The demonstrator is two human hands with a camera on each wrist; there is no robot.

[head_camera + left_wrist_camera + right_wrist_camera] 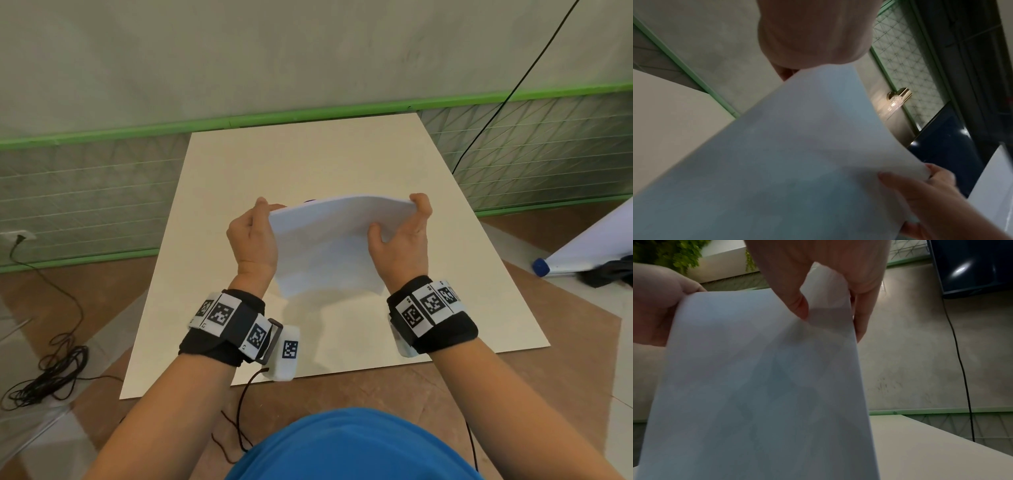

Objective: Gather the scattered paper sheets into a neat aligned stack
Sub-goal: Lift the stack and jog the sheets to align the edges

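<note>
Between both hands (252,240), paper sheets (329,246).

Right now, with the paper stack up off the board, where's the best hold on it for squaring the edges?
Grip the paper stack by its two side edges near the top, one hand from each side, much as the left hand and right hand hold it. The sheets hang roughly upright above the board and bow at the top, so side holds likely leave the bottom edge free to tap.
</note>
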